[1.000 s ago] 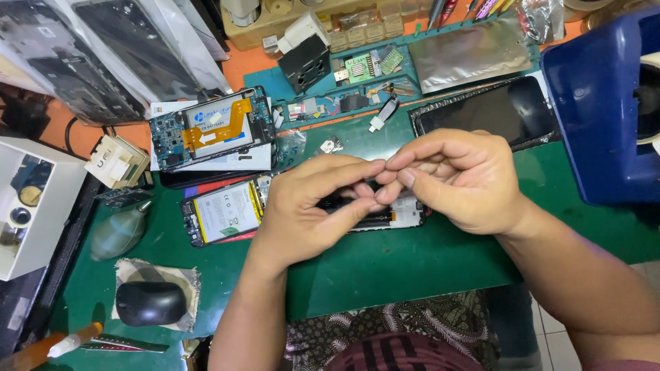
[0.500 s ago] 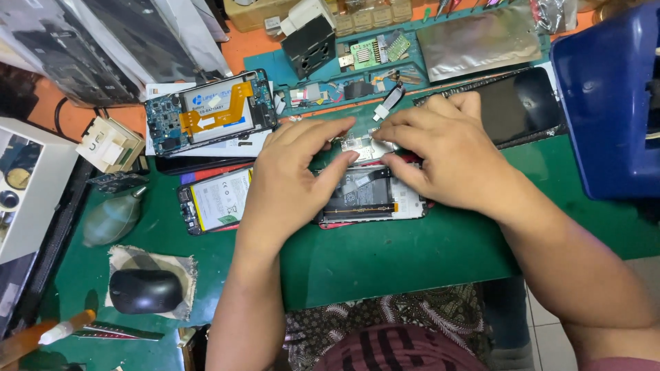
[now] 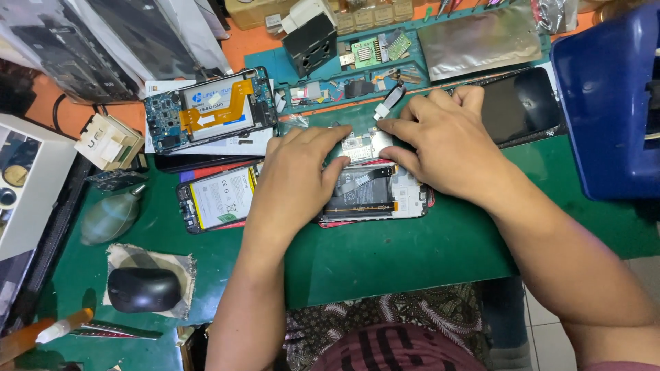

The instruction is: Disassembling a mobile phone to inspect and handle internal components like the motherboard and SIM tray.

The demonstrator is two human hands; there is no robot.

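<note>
Head view: the opened phone [image 3: 375, 192] was lain on the green mat [image 3: 412, 254], pinned under the flat, open left hand [image 3: 302, 182]; the right hand [image 3: 440, 141] pressed fingertips on its upper circuit board [image 3: 357, 144], grasping nothing.

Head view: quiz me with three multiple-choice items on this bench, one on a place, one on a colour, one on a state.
1. Where is the black mouse?
A. on a cloth at the near left
B. on the blue bin
C. under the right hand

2. What colour is the work mat?
A. white
B. green
C. yellow

3. The phone under both hands is
A. boxed
B. screen-up, closed
C. opened, insides showing

Answers: 1 A, it sits on a frayed cloth. 2 B, the mat is green. 3 C, battery and board show.
</note>
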